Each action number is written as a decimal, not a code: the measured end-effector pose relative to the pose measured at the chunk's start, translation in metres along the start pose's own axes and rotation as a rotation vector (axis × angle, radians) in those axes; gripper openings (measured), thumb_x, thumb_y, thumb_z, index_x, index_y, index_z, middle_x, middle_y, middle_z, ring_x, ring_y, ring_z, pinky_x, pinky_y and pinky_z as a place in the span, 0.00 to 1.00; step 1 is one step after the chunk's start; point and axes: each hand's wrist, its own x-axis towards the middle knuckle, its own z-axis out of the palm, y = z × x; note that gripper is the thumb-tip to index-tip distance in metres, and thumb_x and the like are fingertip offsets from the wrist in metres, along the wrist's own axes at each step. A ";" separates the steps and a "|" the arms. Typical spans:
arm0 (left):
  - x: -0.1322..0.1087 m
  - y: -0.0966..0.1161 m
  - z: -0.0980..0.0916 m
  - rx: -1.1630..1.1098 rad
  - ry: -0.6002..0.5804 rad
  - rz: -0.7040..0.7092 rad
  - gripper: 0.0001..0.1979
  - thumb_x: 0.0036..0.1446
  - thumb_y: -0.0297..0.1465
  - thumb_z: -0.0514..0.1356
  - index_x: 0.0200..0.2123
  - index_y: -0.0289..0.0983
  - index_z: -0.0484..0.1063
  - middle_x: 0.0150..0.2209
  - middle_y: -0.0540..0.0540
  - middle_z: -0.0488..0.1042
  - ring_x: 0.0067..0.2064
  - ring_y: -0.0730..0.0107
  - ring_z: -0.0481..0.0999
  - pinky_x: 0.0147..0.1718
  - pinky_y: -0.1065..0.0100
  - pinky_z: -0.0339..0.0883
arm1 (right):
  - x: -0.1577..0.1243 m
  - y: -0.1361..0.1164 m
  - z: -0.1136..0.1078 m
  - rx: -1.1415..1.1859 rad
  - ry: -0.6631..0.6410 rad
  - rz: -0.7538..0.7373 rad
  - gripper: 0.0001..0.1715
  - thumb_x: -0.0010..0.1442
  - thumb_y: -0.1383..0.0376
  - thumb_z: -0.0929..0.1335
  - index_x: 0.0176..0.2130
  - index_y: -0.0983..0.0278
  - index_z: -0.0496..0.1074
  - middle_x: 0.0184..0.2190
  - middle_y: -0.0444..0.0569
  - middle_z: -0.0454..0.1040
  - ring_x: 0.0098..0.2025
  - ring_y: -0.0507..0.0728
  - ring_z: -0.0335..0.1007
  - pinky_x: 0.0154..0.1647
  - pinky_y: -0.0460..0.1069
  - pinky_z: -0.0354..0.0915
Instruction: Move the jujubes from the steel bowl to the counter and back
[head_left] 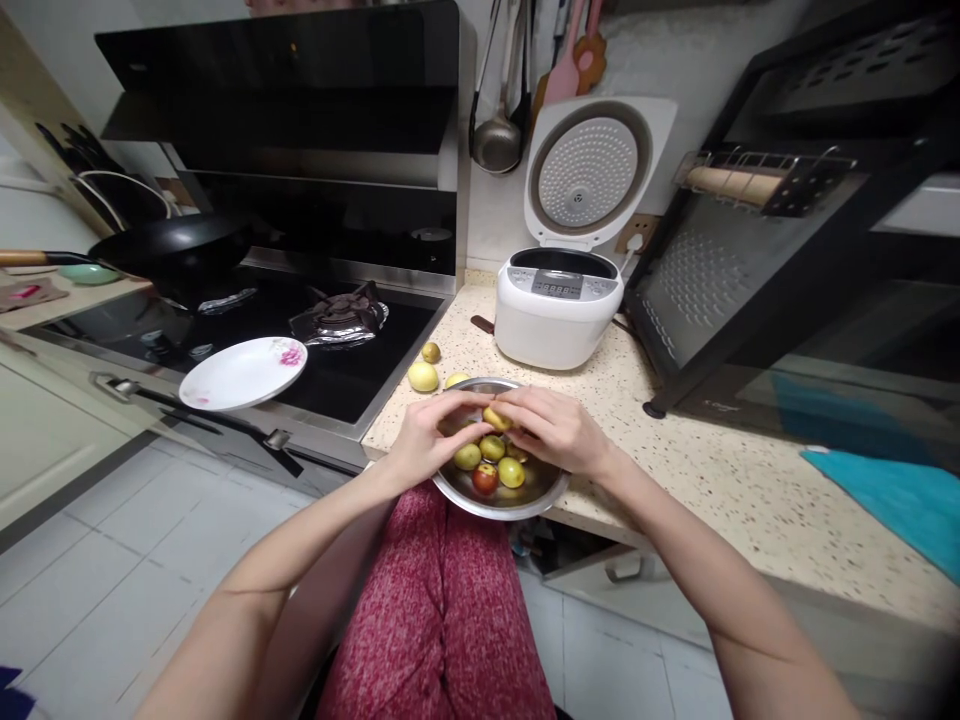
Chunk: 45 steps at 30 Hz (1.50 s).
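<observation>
A metal bowl [501,512] sits at the counter's front edge, holding several round green fruits [511,472] and one reddish-brown fruit [484,479] in what looks like water. Over the bowl, my left hand [442,432] and my right hand [556,428] meet with fingers closed around a small yellowish fruit [496,418]. Its exact kind is not clear, and the fingers partly hide it. Just beyond the bowl's left rim lie a pale yellow round fruit [423,377], a smaller brownish fruit [430,352] and another pale one [457,380] partly behind the bowl.
A white rice cooker [559,325] stands behind the bowl with its lid [589,165] raised. At left, a floral plate [244,373] overhangs the stove's front edge, and a black wok [176,245] sits on the far burner. A blue cloth [892,500] lies at right beside a black oven-like appliance [810,380].
</observation>
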 end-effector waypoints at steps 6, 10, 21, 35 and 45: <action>0.005 -0.035 -0.006 0.115 0.340 0.008 0.10 0.72 0.33 0.57 0.44 0.40 0.79 0.46 0.44 0.84 0.50 0.62 0.82 0.56 0.56 0.76 | -0.001 0.010 -0.005 -0.020 -0.173 0.240 0.12 0.71 0.68 0.66 0.52 0.66 0.75 0.45 0.57 0.79 0.46 0.63 0.75 0.47 0.58 0.74; 0.005 -0.061 -0.007 0.207 0.344 -0.066 0.12 0.73 0.34 0.53 0.46 0.40 0.77 0.48 0.43 0.81 0.54 0.60 0.79 0.57 0.54 0.74 | -0.003 0.013 -0.002 0.052 -0.232 0.297 0.11 0.71 0.68 0.66 0.52 0.64 0.74 0.45 0.56 0.77 0.46 0.62 0.74 0.47 0.57 0.73; 0.003 -0.080 -0.003 0.276 0.178 -0.109 0.13 0.69 0.26 0.52 0.51 0.39 0.74 0.56 0.41 0.77 0.60 0.59 0.75 0.62 0.54 0.68 | -0.007 0.016 0.002 0.037 -0.243 0.310 0.19 0.71 0.68 0.67 0.59 0.64 0.73 0.51 0.59 0.78 0.52 0.65 0.76 0.53 0.62 0.75; 0.015 -0.101 -0.012 0.457 0.103 -0.241 0.21 0.67 0.30 0.57 0.62 0.37 0.68 0.63 0.38 0.72 0.64 0.53 0.72 0.64 0.51 0.66 | -0.008 0.018 -0.003 0.193 -0.258 0.259 0.15 0.70 0.71 0.67 0.52 0.62 0.81 0.51 0.54 0.81 0.51 0.61 0.79 0.54 0.58 0.77; 0.059 -0.114 -0.012 0.650 -0.200 -0.430 0.26 0.66 0.29 0.57 0.67 0.35 0.65 0.68 0.38 0.67 0.67 0.51 0.70 0.66 0.54 0.67 | -0.006 0.019 -0.012 0.252 -0.269 0.252 0.13 0.71 0.69 0.67 0.49 0.64 0.82 0.50 0.55 0.83 0.50 0.62 0.81 0.53 0.57 0.77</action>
